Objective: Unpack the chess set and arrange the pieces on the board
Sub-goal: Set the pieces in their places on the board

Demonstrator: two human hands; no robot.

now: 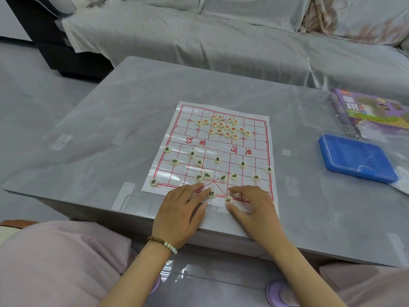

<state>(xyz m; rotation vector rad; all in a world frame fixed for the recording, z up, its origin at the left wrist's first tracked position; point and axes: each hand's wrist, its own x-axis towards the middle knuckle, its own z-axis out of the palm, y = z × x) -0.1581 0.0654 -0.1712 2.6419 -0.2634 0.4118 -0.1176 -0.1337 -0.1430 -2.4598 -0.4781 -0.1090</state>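
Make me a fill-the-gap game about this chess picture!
The bunched round cream pieces at the white paper board's far end have ___ letters.
The flat plastic box right of the board is ___.
The right hand pinches a cream piece with a ___ letter.
The bead bracelet circles the ___ wrist.
Missing words: red, blue, black, left.

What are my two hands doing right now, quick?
Left hand: open, straight fingers against the black general piece.
Right hand: pinching the black advisor piece between thumb and forefinger.
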